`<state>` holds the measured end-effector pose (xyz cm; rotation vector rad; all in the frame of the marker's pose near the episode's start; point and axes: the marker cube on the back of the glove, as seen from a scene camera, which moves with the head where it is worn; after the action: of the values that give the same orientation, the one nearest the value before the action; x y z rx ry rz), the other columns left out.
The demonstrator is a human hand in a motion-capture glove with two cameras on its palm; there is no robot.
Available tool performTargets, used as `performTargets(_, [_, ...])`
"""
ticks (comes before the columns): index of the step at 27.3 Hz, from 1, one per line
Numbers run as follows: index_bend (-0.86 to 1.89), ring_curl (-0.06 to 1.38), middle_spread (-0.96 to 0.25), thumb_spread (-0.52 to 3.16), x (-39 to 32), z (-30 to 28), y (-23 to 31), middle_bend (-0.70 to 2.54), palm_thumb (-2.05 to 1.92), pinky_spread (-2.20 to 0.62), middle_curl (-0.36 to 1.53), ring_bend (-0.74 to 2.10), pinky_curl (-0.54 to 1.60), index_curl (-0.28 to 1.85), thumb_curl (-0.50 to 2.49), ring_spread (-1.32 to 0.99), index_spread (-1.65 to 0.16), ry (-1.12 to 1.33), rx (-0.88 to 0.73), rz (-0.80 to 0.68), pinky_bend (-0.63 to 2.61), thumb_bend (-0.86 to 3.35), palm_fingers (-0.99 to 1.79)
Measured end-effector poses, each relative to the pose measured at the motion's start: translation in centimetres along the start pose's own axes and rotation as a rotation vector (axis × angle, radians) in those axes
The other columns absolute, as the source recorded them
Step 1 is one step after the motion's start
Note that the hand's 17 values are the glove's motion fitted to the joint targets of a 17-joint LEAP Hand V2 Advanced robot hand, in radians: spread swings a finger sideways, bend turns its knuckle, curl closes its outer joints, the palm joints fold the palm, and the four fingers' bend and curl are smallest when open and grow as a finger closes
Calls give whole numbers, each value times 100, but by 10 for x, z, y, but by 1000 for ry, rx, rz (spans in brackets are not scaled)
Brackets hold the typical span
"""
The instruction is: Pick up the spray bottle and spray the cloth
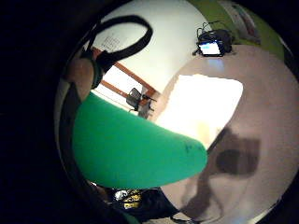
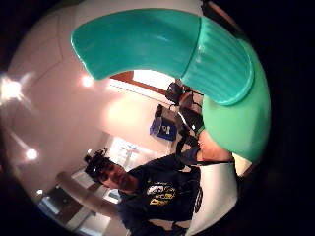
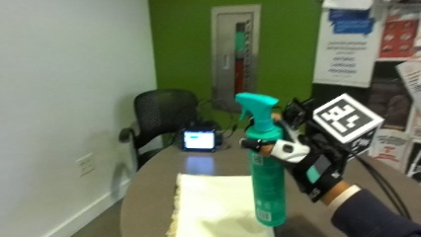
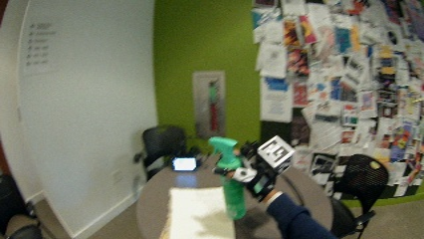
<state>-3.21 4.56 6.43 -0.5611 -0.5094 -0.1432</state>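
A teal-green spray bottle (image 3: pixel 266 173) is held upright above the round table, its nozzle pointing left. My gloved right hand (image 3: pixel 309 158) grips the bottle's neck just under the trigger head, fingers curled round it. A pale yellow cloth (image 3: pixel 214 205) lies flat on the table (image 3: pixel 154 185) below and left of the bottle. In the little finger side palm view the green bottle body (image 1: pixel 131 147) fills the near field, with the cloth (image 1: pixel 201 109) beyond it. The thumb side palm view shows the trigger head and ribbed collar (image 2: pixel 197 49) close up. The wide outside view shows the bottle (image 4: pixel 230 179) over the cloth (image 4: pixel 195 214).
A small device with a lit screen (image 3: pixel 199 140) stands at the table's far edge, cables behind it. A black office chair (image 3: pixel 158 121) sits beyond the table by the white wall. Another black chair (image 4: pixel 361 186) stands at the right, below a wall of posters.
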Motion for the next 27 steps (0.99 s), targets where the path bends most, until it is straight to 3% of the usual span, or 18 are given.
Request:
performTargets(3, [16,39,-16,90,-43,4,30,37,84,-21,46,49,35,25,47,-25,-31,146,-8,-13,49,-1,88])
performTargets(10, [23,37,-17,92,-63,-13,4,28,89,-11,43,39,32,31,46,-24,-33,161,130,-16,34,-1,76])
performTargets(18, [18,35,-16,95,-77,42,-2,21,97,6,41,34,30,33,46,-21,-34,55,-14,-63,24,-1,73])
performTargets(27, [14,35,-14,96,-74,81,12,18,98,8,41,35,30,33,45,-20,-34,140,-86,-114,21,-2,76])
